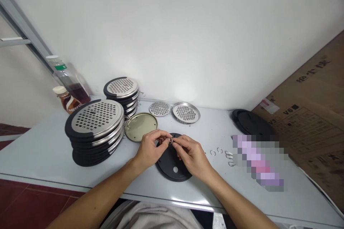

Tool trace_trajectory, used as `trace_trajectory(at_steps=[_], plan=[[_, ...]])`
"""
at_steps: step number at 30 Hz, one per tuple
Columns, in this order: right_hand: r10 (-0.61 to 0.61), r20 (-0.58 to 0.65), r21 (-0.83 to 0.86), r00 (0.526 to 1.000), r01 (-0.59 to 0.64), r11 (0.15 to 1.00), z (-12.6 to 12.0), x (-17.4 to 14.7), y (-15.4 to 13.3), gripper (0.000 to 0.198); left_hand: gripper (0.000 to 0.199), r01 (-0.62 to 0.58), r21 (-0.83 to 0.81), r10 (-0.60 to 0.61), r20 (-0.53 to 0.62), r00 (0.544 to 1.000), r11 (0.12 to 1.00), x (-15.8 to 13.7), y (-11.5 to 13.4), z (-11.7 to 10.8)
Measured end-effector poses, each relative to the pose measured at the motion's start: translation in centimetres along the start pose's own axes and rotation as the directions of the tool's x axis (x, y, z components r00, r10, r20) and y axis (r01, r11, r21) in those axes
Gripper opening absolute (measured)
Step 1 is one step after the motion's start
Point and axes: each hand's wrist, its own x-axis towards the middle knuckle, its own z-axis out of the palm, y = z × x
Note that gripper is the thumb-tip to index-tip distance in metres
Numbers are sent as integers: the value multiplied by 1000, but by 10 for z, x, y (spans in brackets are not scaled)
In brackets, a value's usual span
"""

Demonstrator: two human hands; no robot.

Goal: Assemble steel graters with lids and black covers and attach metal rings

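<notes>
- A clear plastic bottle of dark liquid [76,87] and a small brown bottle with a cream cap [67,100] are standing side by side on a pale grey table [37,154].
- Two stacks of round black-and-silver graters, a front stack [95,139] and a rear stack [122,94], are rising nearby, perforated faces up.
- A round gold-toned metal dish [141,127] is lying just beside the front stack.
- The left hand [152,146] is pinching a small silver metal ring [170,140] between thumb and forefinger above a round black plastic disc [174,170].
- A flat perforated silver disc [159,108] and a rimmed perforated silver plate [186,112] are resting behind the hands.
- The right hand [190,152] is pressing thumb and forefinger together on the same ring, meeting the left fingertips.
- Loose silver rings [213,152] are lying farther right.
- A round black object [252,122] is sitting by a brown cardboard box [306,121].
</notes>
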Motion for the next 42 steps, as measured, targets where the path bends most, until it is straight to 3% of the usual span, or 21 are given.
trace_trajectory(at_steps=[6, 10, 15, 20, 28, 37, 42], plan=[[-34, 4, -47, 999, 35, 998, -1, 0, -5, 25, 14, -61, 83, 64, -25, 998, 995, 0, 3, 0], [-15, 18, -40, 1000, 16, 999, -3, 1, -7, 24, 14, -56, 32, 57, -30, 998, 998, 1, 1, 0], [-6, 48, 15, 999, 6, 1000, -7, 1, -8, 24, 12, 121, -251, -111, 53, 992, 960, 5, 2, -2], [22, 99, 112, 995, -33, 993, -8, 1, -6, 22, 13, 389, -483, -300, 253, 920, 784, 10, 6, -9], [47, 138, 142, 989, -66, 988, -8, 1, -8, 29, 13, 385, -473, -295, 255, 921, 793, 9, 2, -6], [40, 146, 177, 988, -66, 982, -7, 0, -7, 25, 11, 464, -567, -325, 334, 885, 681, 9, 1, -7], [16, 136, 117, 991, -32, 993, -9, 1, -10, 29, 10, 480, -569, -312, 372, 874, 668, 10, 1, -7]])
